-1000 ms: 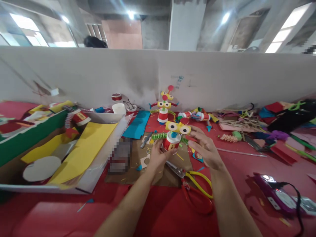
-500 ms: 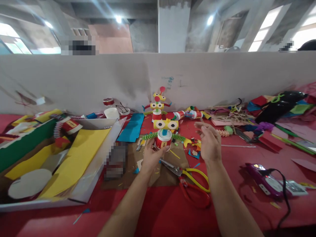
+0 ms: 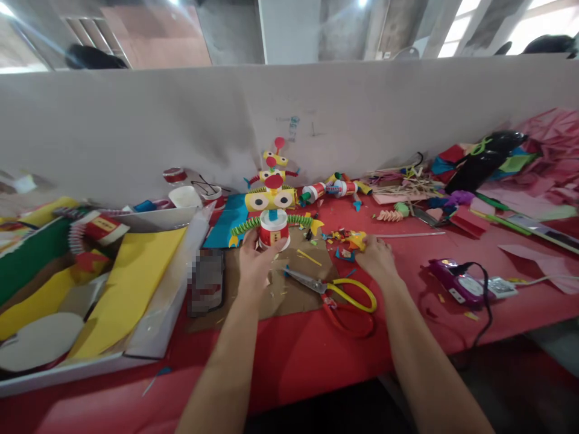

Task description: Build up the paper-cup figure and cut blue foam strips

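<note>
My left hand point(image 3: 257, 262) is wrapped round the base of a paper-cup figure point(image 3: 274, 228). The figure has a red and white cup body, a yellow roll head with two big eyes, a red disc on top and folded green paper arms. My right hand point(image 3: 379, 258) is low at the table, its fingertips closed on a yellow paper piece point(image 3: 357, 240) among small scraps. Between my forearms lie scissors point(image 3: 323, 286) with one yellow and one red handle, blades partly over a brown cardboard sheet point(image 3: 289, 292).
Behind the held figure stand similar figures point(image 3: 275, 158); others lie on their sides point(image 3: 330, 190). To the left is a white box point(image 3: 174, 289) with yellow paper. A purple device point(image 3: 456, 283) with a cable is at right. Blue paper point(image 3: 221, 223) lies left of the figure.
My right hand has come down from above the table to the yellow paper piece. My left hand still holds the figure. The view has tilted down and shifted right.
</note>
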Demonstrator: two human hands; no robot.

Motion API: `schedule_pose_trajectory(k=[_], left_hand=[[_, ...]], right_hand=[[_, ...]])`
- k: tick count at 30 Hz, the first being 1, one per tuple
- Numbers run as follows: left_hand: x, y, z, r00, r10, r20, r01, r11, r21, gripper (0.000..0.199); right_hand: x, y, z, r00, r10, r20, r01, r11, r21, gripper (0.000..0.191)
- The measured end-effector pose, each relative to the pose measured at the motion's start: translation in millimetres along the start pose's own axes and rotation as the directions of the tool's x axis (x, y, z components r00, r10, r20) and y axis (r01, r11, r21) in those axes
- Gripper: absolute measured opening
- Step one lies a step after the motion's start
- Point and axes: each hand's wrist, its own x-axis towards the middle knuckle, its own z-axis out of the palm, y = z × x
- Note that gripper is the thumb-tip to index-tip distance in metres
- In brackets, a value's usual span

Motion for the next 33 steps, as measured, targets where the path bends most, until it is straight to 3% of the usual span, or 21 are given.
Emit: schedule_pose_trajectory(k=[5,11,15,19,25,29,33], left_hand=[[12,-1,-13.1,1.0,0.005,-0.024,-0.006,1.0,-0.02,0.044],[17,1,-21.1,0.999,0.016,-0.037,-0.02,0.995,-0.097,0.043],[20,1,-22.3,0.998,0.024,-0.059,-0.028,0.998,-0.064,0.044],[21,-2,-17.3,0.997,0.005,-0.083,-0.005,1.0,-0.002,0.048],[22,-5,0.6,0.995,-0.089,-0.049,0.09,0.996,0.023,0.049],[33,-8,9.1,0.995,-0.098,0.002,0.096,0.985,0.141,0.048],[50,-21,13.9,0.996,-0.084,0.037,0.07,0.955,0.287,0.047]], right_hand=[[10,4,6,0.997,-0.002,0.078,0.004,1.0,-0.028,0.039],[16,8,11,0.994,0.009,0.105,-0.007,1.0,-0.021,0.032],[18,10,11,0.995,0.007,0.103,-0.008,1.0,0.013,0.033],[14,5,3,0.997,0.06,0.038,-0.063,0.996,0.061,0.043],[4,-2,-16,0.973,0.208,-0.099,-0.175,0.948,0.267,0.048],[4,-1,-20,0.97,0.242,-0.029,-0.219,0.916,0.336,0.042],[3,-3,-19,0.974,0.226,-0.005,-0.211,0.915,0.344,0.049]])
